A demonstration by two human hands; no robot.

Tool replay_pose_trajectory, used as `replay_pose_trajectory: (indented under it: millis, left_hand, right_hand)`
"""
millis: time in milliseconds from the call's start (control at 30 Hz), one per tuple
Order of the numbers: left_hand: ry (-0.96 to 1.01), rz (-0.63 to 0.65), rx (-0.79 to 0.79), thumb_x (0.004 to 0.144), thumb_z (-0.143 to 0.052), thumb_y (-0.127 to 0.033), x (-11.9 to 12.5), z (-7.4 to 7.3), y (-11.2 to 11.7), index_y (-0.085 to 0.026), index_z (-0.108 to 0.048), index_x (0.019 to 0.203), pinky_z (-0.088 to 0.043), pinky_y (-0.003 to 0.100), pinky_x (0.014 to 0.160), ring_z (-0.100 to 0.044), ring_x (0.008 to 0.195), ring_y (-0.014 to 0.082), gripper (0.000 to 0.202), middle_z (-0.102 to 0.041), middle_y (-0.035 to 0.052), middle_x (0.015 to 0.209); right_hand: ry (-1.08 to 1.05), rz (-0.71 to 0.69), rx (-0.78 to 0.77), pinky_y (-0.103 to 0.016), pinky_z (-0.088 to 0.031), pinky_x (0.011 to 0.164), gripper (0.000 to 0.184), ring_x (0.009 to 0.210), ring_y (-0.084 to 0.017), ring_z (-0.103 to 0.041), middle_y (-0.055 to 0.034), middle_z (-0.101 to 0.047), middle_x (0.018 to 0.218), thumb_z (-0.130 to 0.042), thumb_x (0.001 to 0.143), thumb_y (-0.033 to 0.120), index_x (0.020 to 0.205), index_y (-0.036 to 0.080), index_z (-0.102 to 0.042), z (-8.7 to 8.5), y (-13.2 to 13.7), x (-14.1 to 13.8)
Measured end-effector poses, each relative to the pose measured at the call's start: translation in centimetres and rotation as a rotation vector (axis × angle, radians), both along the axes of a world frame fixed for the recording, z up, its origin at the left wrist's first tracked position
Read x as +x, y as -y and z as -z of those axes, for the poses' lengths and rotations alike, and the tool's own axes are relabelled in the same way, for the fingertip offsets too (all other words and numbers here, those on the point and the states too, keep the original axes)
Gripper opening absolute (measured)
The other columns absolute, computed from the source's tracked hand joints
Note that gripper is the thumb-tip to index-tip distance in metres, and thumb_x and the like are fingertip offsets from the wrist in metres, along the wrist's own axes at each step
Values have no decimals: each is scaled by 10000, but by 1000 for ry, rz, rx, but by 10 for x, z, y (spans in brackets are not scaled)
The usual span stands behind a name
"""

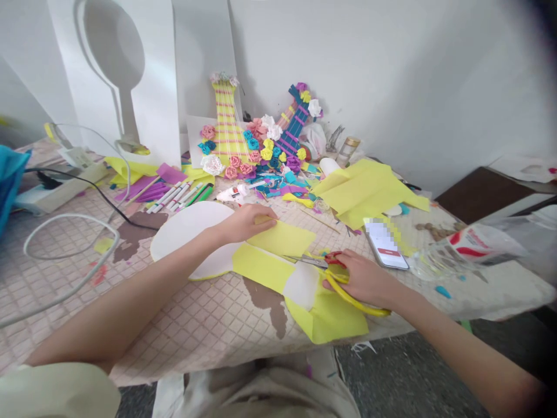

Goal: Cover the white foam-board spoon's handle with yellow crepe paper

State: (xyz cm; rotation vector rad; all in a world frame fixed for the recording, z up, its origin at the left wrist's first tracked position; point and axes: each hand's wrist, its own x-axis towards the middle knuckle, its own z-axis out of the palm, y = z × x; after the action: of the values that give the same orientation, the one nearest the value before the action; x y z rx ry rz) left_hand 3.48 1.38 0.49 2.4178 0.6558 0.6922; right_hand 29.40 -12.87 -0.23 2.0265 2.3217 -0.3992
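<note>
Covering the checked table (183, 325) (white walls behind), craft clutter; left hand (243, 223) presses yellow paper (282, 239) flat, right hand (363, 278) grips yellow scissors (343, 290).

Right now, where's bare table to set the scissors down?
Bare checked tablecloth lies near the front edge, between the left forearm and the yellow paper. Crowded: behind it with markers and paper flowers, and beside the phone.

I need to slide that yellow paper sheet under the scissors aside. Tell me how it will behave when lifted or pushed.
The yellow paper sheet is probably floppy: it lies creased and folded over the table edge. It looks thin and light, so a push may buckle it instead of sliding it. The left hand presses it flat while the right hand works the scissors; freed, it may shift easily.
</note>
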Motion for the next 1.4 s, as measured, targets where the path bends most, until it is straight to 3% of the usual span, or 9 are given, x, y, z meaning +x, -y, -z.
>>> replay_pose_trajectory:
  millis: [633,1400]
  left_hand:
    - [-8,-17,-36,815,-461,-337,-3,1,-4,-178,-628,853,-441,276,747,-600,831,165,233,-672,46,905]
    - [-49,-13,-34,819,-450,-330,-7,1,-7,-171,-623,874,-451,267,750,-606,822,159,241,-676,51,909]
  right_hand:
    - [4,6,24,-351,-435,798,373,899,-257,-580,-106,-639,959,-530,711,500,888,184,-619,2,-4,-8]
    - [87,-9,-26,-301,-402,564,445,659,-236,-609,-84,-658,694,-465,705,609,662,204,-644,-11,-13,-7]
